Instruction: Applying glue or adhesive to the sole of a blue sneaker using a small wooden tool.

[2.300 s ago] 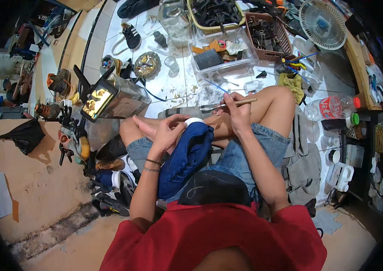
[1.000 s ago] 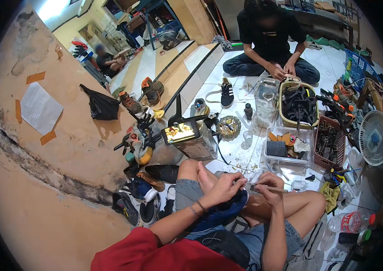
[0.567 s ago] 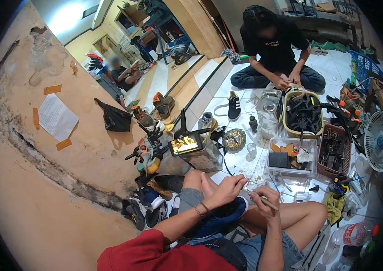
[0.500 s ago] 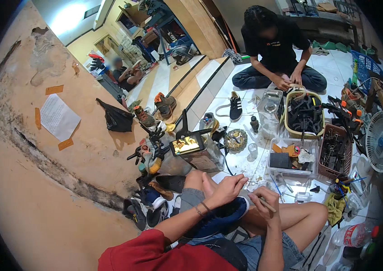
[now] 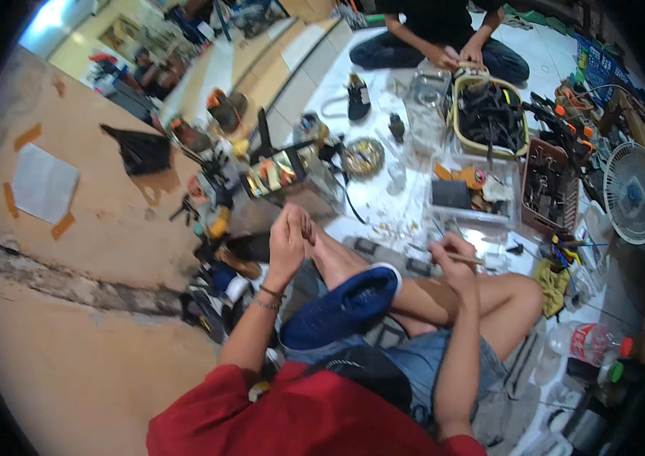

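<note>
A dark blue shoe with a pale edge lies across my lap, tilted, its opening toward my right. My left hand is raised beyond the shoe's left side, apart from it, with the fingers pinched together; whatever they hold is too small or blurred to make out. Over my right knee, clear of the shoe, my right hand is closed round a thin wooden-handled tool. A slim point sticks out from the fingers toward the left; its exact kind is not clear.
A phone with a lit screen leans beyond my left hand. Ahead stand a clear plastic box, a brown basket and a yellow-rimmed basket. A fan and bottle are at right. Another person sits opposite.
My left hand has pulled away from the shoe, up and to the left. My right hand has moved off the shoe to the right, still gripping the tool. The whole view has shifted.
</note>
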Demonstrator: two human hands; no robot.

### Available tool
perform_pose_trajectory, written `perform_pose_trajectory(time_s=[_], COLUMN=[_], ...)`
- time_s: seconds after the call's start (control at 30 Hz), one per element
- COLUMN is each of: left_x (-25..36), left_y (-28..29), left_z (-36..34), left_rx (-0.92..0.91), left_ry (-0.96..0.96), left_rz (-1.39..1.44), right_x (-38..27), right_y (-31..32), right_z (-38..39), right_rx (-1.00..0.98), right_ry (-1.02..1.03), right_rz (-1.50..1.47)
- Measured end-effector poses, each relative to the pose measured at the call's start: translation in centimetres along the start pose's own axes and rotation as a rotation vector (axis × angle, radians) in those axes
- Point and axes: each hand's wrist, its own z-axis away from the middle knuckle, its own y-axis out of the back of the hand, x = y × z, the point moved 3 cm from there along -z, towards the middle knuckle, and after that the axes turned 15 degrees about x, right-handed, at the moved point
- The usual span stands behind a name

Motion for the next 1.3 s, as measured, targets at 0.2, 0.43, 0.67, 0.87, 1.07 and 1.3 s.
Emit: perform_pose_trajectory(time_s=[0.2, 0.43, 0.67, 0.87, 1.07, 1.3], left_x=[-0.5, 1.1, -1.2, -3.1, -1.6, 0.2], left_y=[-0.1, 4.1, 8.3, 10.1, 9.5, 7.8], left_z=[1.1, 2.1, 4.4, 5.0, 4.0, 6.1], left_rx=[0.018, 0.102, 0.17, 0.046, -0.017, -0.007], left_ry=[-0.027, -0.049, 0.082, 0.06, -0.025, 0.206], left_rz=[-0.049, -0.152, 0.099, -0.041, -0.117, 0.185], right_x=[2.3, 4.2, 5.4, -0.5, -7.8, -11.9], right_y=[-4.4, -7.0, -6.1, -9.6, -13.2, -14.8], right_z=[-0.1, -1.2, 3.6, 7.5, 7.5, 9.9], right_rx=[-0.075, -0.113, -0.135, 0.121, 0.075, -0.049], right_ry=[-0.085, -0.179, -0.05, -0.142, 0.178, 0.408], right_rz=[0.135, 0.161, 0.254, 0.196, 0.179, 0.025])
